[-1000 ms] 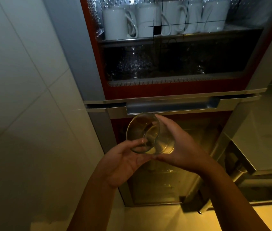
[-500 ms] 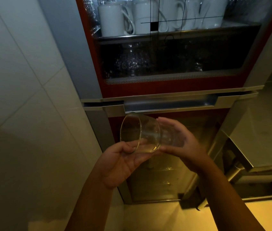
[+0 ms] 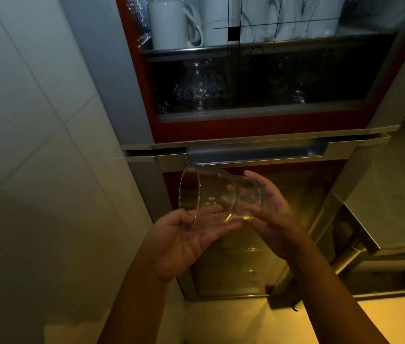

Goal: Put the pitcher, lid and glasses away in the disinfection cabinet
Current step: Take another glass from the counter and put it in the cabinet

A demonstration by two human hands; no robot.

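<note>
A clear glass (image 3: 211,194) lies tilted on its side in front of the disinfection cabinet (image 3: 258,131), with its mouth to the left. My left hand (image 3: 184,242) is palm up under it, thumb at the rim. My right hand (image 3: 271,219) grips the base end, fingers curled round it. The base end shows a second, narrower outline; I cannot tell whether another glass is nested inside. Both hands are just below the recessed handle (image 3: 256,155) of the lower door. Dim glassware (image 3: 196,90) stands behind the upper door's window.
White mugs (image 3: 169,23) line the upper shelf. A tiled wall (image 3: 35,120) stands close on the left. A steel unit (image 3: 382,219) juts out at the right. The floor (image 3: 233,324) below is lit yellow.
The glass has tipped from mouth facing me to lying sideways with its mouth to the left. Both hands kept hold of it and shifted slightly left.
</note>
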